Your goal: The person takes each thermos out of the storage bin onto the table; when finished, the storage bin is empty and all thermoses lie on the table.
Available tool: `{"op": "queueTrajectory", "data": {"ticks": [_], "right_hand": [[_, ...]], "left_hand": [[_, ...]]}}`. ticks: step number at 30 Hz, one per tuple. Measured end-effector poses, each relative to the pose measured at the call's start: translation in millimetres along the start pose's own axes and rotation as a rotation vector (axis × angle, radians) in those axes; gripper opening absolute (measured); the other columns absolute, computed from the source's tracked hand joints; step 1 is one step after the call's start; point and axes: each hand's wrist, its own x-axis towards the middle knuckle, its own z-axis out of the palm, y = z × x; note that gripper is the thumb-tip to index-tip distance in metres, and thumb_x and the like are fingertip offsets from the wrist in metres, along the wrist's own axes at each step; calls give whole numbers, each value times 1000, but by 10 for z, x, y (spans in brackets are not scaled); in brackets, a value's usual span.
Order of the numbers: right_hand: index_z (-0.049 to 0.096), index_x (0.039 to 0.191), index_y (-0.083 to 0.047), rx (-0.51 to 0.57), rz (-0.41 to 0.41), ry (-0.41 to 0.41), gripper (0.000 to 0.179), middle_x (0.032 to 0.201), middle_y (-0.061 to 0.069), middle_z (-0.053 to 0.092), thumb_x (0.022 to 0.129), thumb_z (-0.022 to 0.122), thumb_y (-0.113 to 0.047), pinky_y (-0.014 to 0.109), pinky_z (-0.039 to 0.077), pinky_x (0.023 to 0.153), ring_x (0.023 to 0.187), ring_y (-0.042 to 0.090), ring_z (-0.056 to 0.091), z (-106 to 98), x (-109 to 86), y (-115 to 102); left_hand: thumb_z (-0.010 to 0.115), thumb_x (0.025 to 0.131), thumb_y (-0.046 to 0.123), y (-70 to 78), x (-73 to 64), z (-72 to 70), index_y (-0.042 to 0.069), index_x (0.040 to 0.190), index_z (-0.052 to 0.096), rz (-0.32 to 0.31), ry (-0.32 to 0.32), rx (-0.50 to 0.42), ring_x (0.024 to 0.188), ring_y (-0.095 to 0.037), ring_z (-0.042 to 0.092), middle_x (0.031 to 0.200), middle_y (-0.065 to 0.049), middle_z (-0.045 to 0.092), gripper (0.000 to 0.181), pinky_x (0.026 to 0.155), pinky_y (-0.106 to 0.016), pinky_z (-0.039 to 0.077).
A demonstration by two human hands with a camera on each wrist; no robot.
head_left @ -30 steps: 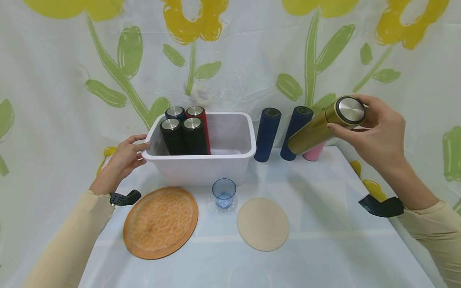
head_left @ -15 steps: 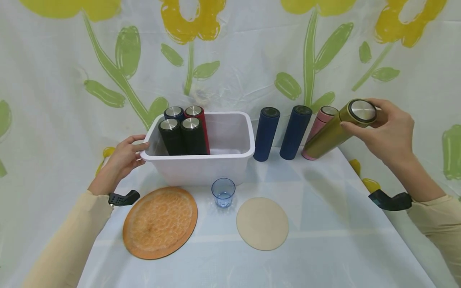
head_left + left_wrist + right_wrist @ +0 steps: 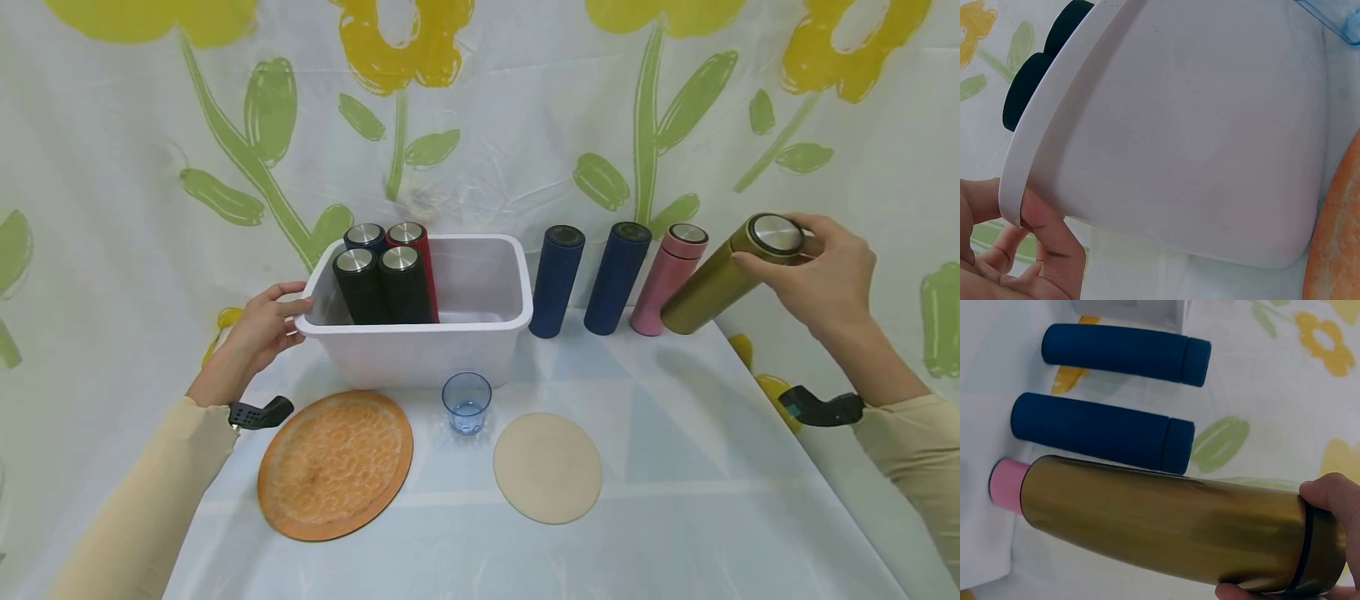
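The right hand [image 3: 834, 271] grips a gold flask [image 3: 716, 287] at frame right; the left hand [image 3: 264, 323] pinches a tub [image 3: 420, 357] left of centre.

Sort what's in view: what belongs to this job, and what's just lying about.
Likely the job:
gold flask, held by the right hand
white bin, gripped by the left hand
four flasks in the bin
two blue flasks, pink flask outside it

Probably lying about:
blue glass
orange round mat
beige disc
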Motion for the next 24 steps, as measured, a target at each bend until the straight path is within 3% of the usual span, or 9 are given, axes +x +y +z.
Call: {"op": "queueTrajectory", "data": {"ticks": [5,14,24], "right_hand": [[56,138,-3,-71,38,-9,68,89,-28,51,81,83,-31,7,40,58,73,-15,52,1,62,111],[55,138,-1,-154,66,-8,74,84,-25,48,81,81,-40,13,38,53,66,-8,47,37,207,249],[50,143,2,-219,125,-42,86,112,14,56,81,78,-50,27,37,64,85,7,44,172,415,434]], "left_hand": [[65,98,28,5,-7,19,21,146,39,-5,14,21,103,-21,50,125,5,46,56,78,-19,51],[64,99,28,4,-2,17,22,145,40,3,18,39,103,-21,50,127,3,45,52,79,-19,52],[63,99,28,-12,-1,15,18,148,37,6,23,61,102,-21,50,128,2,44,56,79,-19,51]]}}
